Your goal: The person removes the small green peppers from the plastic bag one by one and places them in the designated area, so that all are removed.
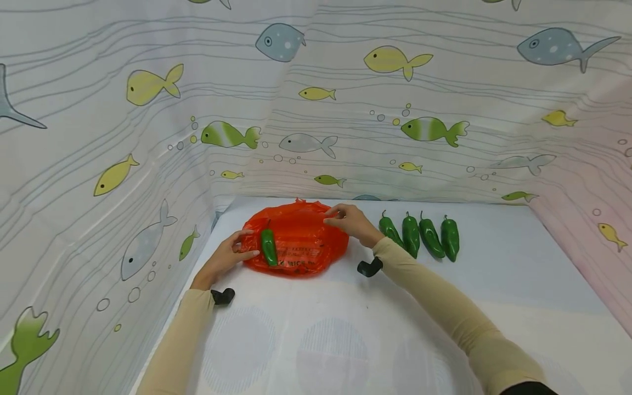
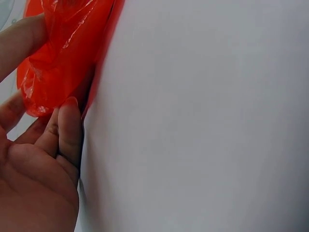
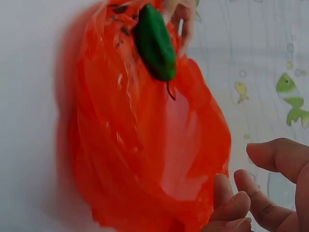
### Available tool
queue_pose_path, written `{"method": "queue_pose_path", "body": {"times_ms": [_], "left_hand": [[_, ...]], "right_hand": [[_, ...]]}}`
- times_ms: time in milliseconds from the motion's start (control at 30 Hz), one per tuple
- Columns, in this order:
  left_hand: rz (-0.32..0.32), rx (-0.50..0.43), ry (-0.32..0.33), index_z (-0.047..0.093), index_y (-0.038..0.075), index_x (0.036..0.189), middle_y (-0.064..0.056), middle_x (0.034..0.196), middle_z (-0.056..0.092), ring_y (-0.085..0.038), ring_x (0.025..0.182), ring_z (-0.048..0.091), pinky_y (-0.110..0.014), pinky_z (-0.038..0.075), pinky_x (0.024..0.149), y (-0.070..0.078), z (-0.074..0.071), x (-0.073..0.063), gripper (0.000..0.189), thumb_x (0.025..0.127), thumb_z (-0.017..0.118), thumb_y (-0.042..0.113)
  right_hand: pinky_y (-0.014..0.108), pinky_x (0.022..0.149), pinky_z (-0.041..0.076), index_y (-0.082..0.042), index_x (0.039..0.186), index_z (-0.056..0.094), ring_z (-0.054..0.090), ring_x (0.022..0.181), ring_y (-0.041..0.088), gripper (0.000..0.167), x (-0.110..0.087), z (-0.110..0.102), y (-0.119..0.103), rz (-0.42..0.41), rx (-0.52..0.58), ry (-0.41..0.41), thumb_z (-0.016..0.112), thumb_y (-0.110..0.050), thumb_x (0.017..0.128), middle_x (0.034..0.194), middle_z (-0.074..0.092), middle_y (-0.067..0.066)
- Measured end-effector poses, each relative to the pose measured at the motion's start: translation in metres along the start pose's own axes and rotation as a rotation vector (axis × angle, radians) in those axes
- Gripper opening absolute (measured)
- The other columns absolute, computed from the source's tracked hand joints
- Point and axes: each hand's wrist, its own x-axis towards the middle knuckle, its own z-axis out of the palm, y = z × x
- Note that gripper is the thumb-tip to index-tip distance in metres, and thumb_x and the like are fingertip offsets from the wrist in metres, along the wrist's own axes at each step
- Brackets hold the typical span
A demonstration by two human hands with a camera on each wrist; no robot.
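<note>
A red plastic bag [image 1: 306, 236] with dark print lies spread on the white table. One green pepper [image 1: 269, 248] lies on the bag's left part, its stem toward the back; the right wrist view shows the same pepper [image 3: 155, 43] against the red plastic. At the bag's left edge, my left hand [image 1: 228, 257] holds the plastic between thumb and fingers, as the bag's side [image 2: 63, 63] shows in the left wrist view. My right hand [image 1: 348, 220] is at the bag's back right rim. Its thumb and index finger are apart, and other fingertips [image 3: 234, 205] overlap the bag's edge.
Several green peppers [image 1: 411, 236] lie in a row on the table [image 1: 345, 340], right of the bag and beyond my right forearm. A fish-patterned curtain [image 1: 345, 137] rises behind the table and along its left and right sides.
</note>
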Motion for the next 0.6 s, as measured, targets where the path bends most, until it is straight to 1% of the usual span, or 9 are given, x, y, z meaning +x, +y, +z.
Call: {"method": "queue_pose_path", "body": {"times_ms": [67,133,233,333,400,500,600], "left_hand": [[0.003,-0.011,-0.003,0.040,0.014,0.155,-0.017,0.146,0.049,-0.031,0.114,0.051,-0.029,0.049,0.083,0.000,0.001,0.000,0.077,0.092,0.080,0.028],[0.004,-0.017,-0.003,0.040,0.015,0.156,-0.017,0.146,0.048,-0.031,0.113,0.050,-0.028,0.049,0.081,0.000,0.001,0.000,0.077,0.092,0.081,0.028],[0.012,-0.023,-0.001,0.040,0.016,0.156,-0.016,0.146,0.047,-0.031,0.110,0.049,-0.029,0.046,0.077,0.000,0.000,-0.001,0.077,0.091,0.081,0.027],[0.016,-0.029,-0.002,0.042,0.017,0.154,-0.017,0.143,0.049,-0.031,0.107,0.051,-0.029,0.046,0.076,0.001,-0.001,0.000,0.075,0.091,0.081,0.026],[0.015,-0.023,0.000,0.043,0.017,0.153,-0.017,0.141,0.052,-0.030,0.106,0.053,-0.029,0.047,0.078,0.001,-0.001,0.000,0.074,0.091,0.082,0.027],[0.017,-0.013,-0.002,0.043,0.016,0.153,-0.017,0.136,0.055,-0.027,0.104,0.055,-0.027,0.048,0.080,0.000,-0.001,0.001,0.074,0.090,0.082,0.029],[0.016,-0.007,-0.002,0.043,0.016,0.153,-0.017,0.131,0.059,-0.024,0.099,0.056,-0.027,0.047,0.076,-0.001,-0.001,0.000,0.076,0.090,0.083,0.030]], "right_hand": [[0.038,0.089,0.051,-0.014,0.122,0.069,0.059,0.107,0.030,0.032,0.002,0.008,-0.001,-0.015,0.001,-0.020,0.075,-0.031,0.096,0.112,0.064,0.008],[0.037,0.088,0.050,-0.012,0.124,0.069,0.059,0.108,0.029,0.034,0.005,0.017,-0.004,-0.033,-0.006,-0.034,0.075,-0.031,0.096,0.111,0.064,0.008],[0.035,0.083,0.049,-0.010,0.126,0.069,0.056,0.105,0.027,0.038,0.008,0.030,-0.009,-0.061,-0.030,-0.054,0.076,-0.031,0.095,0.111,0.062,0.007],[0.034,0.079,0.049,-0.008,0.127,0.069,0.055,0.100,0.026,0.041,0.010,0.043,-0.013,-0.080,-0.046,-0.078,0.076,-0.031,0.095,0.110,0.060,0.007],[0.035,0.078,0.050,-0.007,0.127,0.068,0.054,0.099,0.025,0.041,0.011,0.051,-0.015,-0.086,-0.047,-0.095,0.077,-0.031,0.095,0.110,0.061,0.007],[0.037,0.080,0.050,-0.008,0.126,0.069,0.055,0.099,0.025,0.041,0.012,0.062,-0.018,-0.084,-0.037,-0.112,0.077,-0.031,0.094,0.109,0.061,0.006],[0.037,0.082,0.050,-0.008,0.126,0.069,0.055,0.100,0.023,0.041,0.014,0.072,-0.020,-0.082,-0.031,-0.130,0.078,-0.032,0.094,0.108,0.062,0.004]]}}
